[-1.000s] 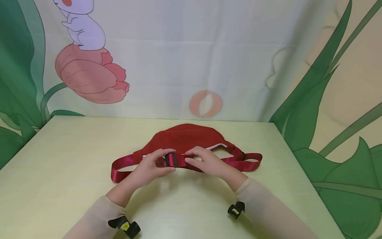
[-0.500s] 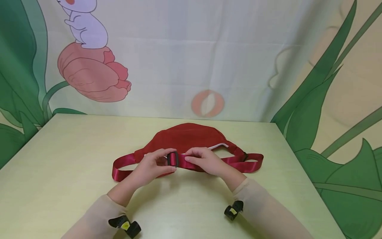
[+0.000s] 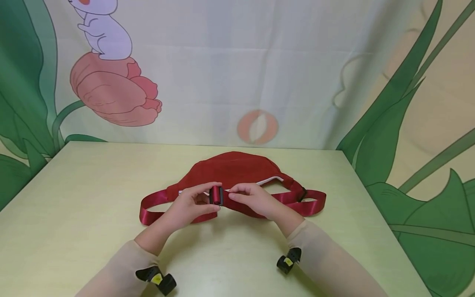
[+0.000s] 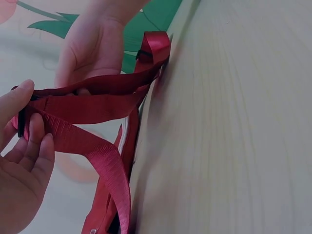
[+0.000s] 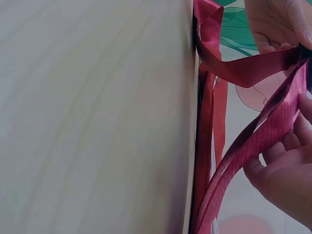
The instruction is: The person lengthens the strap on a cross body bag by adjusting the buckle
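Holding the black buckle [image 3: 216,195] in front of the red bag [image 3: 233,167], the left hand [image 3: 188,206] has its thumb on one edge and its fingers on the opposite edge, so it is pinching this buckle. The right hand [image 3: 257,201], also in front of the bag, pinches the red strap [image 4: 83,109] between thumb and fingers, just beside the buckle. The strap passes through the buckle, and both are lifted above the table [image 3: 92,185]. The bag itself lies on the table, its rounded side away from the person. To the left of the bag the strap makes one loop, and to the right another, near a small black slider [image 3: 302,194]. Along the near side of the bag shows a white trim [image 3: 269,180]. Behind the bag hangs a printed cloth [image 3: 200,82].
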Motion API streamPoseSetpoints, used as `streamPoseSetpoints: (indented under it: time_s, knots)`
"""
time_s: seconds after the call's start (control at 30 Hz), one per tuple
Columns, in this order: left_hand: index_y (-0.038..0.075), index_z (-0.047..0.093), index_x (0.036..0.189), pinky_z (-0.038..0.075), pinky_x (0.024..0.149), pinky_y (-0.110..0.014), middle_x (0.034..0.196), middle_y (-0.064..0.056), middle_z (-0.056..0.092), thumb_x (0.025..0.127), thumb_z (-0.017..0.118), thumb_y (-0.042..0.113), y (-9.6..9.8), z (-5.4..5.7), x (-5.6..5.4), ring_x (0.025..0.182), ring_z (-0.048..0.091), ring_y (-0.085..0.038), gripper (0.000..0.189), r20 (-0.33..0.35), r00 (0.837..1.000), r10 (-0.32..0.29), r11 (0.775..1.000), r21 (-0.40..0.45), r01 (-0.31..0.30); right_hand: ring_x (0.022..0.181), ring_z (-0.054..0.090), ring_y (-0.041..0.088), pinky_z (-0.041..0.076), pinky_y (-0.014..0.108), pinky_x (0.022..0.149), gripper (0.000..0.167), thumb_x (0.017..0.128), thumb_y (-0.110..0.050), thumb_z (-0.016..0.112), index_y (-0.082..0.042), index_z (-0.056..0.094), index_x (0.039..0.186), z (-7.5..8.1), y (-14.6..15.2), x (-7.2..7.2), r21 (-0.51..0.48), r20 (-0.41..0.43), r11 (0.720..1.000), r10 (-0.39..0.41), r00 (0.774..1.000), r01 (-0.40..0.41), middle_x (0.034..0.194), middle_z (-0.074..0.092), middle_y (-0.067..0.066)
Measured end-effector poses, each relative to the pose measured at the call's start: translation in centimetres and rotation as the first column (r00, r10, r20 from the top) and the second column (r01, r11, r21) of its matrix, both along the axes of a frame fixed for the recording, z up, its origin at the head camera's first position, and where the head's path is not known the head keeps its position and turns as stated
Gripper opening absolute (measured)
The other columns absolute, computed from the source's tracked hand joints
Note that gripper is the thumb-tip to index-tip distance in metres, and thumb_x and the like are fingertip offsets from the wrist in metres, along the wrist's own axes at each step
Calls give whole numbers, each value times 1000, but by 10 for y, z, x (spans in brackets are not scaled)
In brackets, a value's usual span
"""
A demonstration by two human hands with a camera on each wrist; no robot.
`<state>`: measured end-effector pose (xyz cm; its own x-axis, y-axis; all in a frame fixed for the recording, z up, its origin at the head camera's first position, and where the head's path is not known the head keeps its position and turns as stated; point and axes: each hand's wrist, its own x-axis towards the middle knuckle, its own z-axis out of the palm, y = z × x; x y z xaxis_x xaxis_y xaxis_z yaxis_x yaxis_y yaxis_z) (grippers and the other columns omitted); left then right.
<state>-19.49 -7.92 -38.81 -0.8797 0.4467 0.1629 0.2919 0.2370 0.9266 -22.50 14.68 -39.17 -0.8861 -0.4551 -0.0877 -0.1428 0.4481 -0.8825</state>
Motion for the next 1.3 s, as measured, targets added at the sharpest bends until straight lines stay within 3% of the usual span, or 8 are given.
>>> streamPoseSetpoints:
  time_s: [0.3, 0.53, 0.8, 1.1, 1.3]
  knots:
    - [9, 57, 123, 52, 77, -31, 102, -8, 62, 80, 74, 15, 0, -2, -3, 89, 59, -25, 47, 74, 995, -67, 997, 39, 65, 101, 53, 18, 42, 36, 90, 18, 92, -22, 59, -12, 68, 104, 5, -6, 2, -17, -13, 999, 32, 999, -32, 102, 64, -1]
    - [10, 54, 126, 52, 77, -33, 104, -9, 58, 80, 74, 13, -3, 0, -2, 92, 59, -27, 51, 72, 997, -6, 999, 43, 3, 101, 52, 18, 42, 37, 89, 20, 91, -27, 61, -14, 67, 104, 0, 1, -1, 5, 3, 999, -39, 999, 39, 101, 62, -2]
    - [11, 56, 124, 52, 78, -32, 104, -10, 59, 81, 74, 15, -2, 2, -1, 92, 59, -27, 48, 92, 996, -9, 997, 74, 2, 98, 53, 19, 42, 38, 89, 19, 90, -25, 62, -13, 67, 103, -3, 1, 0, -15, 22, 998, -68, 997, 68, 98, 63, -1]
    - [5, 54, 127, 52, 79, -33, 105, -11, 63, 82, 73, 18, 1, -2, -2, 94, 59, -27, 51, 152, 983, -98, 993, 72, 88, 97, 54, 19, 44, 34, 86, 20, 92, -25, 60, -11, 66, 106, 4, -4, 6, -53, 33, 998, -36, 999, 37, 100, 63, 0]
    - [5, 56, 124, 52, 78, -33, 102, -10, 63, 82, 72, 19, -1, -1, -2, 92, 59, -27, 47, 115, 990, -84, 995, 56, 78, 100, 53, 18, 43, 37, 89, 19, 91, -27, 61, -15, 67, 105, 2, -2, 5, -8, 19, 998, -60, 998, 60, 101, 63, -2]
